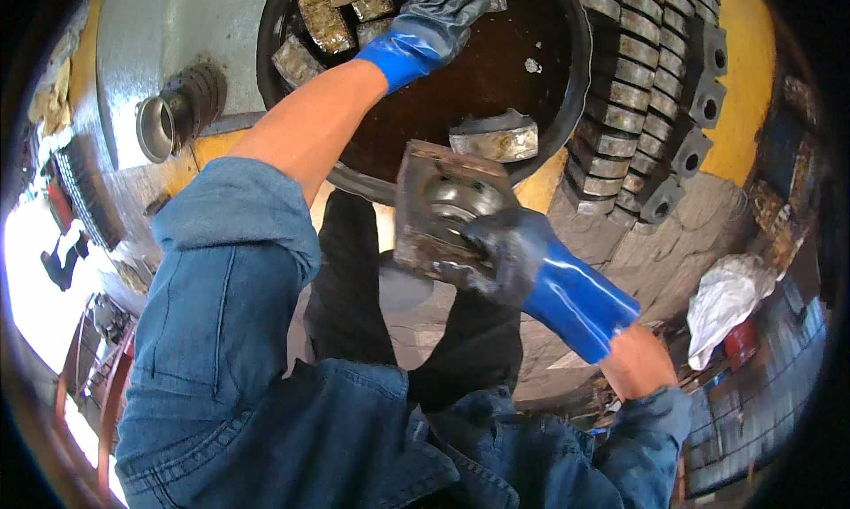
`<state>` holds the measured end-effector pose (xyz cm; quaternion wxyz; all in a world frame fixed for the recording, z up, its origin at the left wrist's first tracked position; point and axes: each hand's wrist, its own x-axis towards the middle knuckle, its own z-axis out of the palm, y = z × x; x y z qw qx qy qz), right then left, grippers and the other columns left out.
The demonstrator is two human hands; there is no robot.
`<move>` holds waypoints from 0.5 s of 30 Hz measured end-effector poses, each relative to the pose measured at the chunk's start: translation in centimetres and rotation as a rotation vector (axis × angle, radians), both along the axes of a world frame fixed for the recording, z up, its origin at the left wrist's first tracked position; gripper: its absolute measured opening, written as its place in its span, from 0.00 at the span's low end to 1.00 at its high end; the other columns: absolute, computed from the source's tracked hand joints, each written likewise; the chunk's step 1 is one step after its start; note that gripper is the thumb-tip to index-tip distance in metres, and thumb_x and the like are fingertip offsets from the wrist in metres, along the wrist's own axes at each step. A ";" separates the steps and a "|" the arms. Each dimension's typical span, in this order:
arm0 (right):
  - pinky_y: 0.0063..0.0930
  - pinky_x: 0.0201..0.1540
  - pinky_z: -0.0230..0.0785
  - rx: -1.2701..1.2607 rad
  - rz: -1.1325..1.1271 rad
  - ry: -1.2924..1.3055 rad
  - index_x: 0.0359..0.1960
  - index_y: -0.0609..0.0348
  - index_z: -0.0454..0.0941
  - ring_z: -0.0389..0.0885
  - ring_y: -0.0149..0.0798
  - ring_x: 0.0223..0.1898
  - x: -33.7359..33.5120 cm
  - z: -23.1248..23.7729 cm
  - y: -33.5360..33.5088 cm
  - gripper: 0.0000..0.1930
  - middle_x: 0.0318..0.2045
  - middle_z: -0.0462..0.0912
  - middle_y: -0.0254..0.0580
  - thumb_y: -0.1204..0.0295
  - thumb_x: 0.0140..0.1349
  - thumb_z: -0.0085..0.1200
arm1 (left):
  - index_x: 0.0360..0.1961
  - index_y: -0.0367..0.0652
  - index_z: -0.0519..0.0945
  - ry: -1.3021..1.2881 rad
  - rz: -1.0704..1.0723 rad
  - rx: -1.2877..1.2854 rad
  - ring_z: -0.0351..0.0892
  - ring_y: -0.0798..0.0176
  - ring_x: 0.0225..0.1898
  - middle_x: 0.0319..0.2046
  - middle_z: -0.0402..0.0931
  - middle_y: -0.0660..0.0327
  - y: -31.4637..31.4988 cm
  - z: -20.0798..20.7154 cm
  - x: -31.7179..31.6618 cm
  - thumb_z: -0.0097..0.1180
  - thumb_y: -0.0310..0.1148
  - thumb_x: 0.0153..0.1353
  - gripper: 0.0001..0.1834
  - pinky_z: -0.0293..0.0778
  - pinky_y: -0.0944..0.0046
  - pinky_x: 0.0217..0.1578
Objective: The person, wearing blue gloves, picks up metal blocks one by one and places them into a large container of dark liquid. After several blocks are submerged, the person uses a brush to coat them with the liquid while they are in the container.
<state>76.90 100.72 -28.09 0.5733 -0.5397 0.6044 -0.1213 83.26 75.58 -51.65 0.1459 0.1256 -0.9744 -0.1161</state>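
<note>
plainly, right hand (pixel 513 254) gripping block (pixel 432 192), left hand (pixel 432 26) grip unclear, room inside basin rim (pixel 580 66)

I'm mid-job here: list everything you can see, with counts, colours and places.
Tub: one, black, top centre
Square bored block: one, rusty grey, in right hand
Curved block: one, rusty grey, tub's near side
Other metal pieces: several, brown-grey, tub's far left
Stacked segments: many, rusty grey, right of tub
Holed blocks: four visible, grey, beyond stacks
Hollow round part: one, silvery, left of tub
Cloth-like bundle: one, white, far right
Sleeves: two, blue, lower area
Left hand: one, grey-blue glove, over tub
Right hand: one, grey-blue glove, centre
</note>
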 end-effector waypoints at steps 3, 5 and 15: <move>0.38 0.52 0.79 -0.105 0.002 0.050 0.47 0.58 0.84 0.86 0.52 0.45 4.1 -2.6 -2.3 0.18 0.43 0.87 0.51 0.63 0.57 0.66 | 0.67 0.42 0.70 -0.065 -0.077 0.023 0.61 0.39 0.70 0.71 0.61 0.47 -0.6 0.3 0.7 0.53 0.39 0.62 0.31 0.56 0.42 0.70; 0.40 0.54 0.78 0.084 -0.019 -0.022 0.50 0.58 0.83 0.84 0.53 0.48 6.1 -4.9 -3.8 0.20 0.47 0.86 0.52 0.62 0.59 0.64 | 0.67 0.42 0.70 -0.015 -0.083 -0.009 0.61 0.39 0.70 0.71 0.61 0.47 -0.9 0.4 0.9 0.53 0.39 0.63 0.31 0.55 0.42 0.70; 0.44 0.47 0.78 0.103 -0.132 0.144 0.42 0.53 0.86 0.84 0.56 0.41 12.2 -17.8 -6.3 0.21 0.38 0.86 0.52 0.49 0.60 0.59 | 0.64 0.41 0.72 -0.014 -0.094 0.028 0.60 0.37 0.71 0.71 0.61 0.46 -0.9 -0.5 0.8 0.55 0.39 0.63 0.29 0.54 0.41 0.70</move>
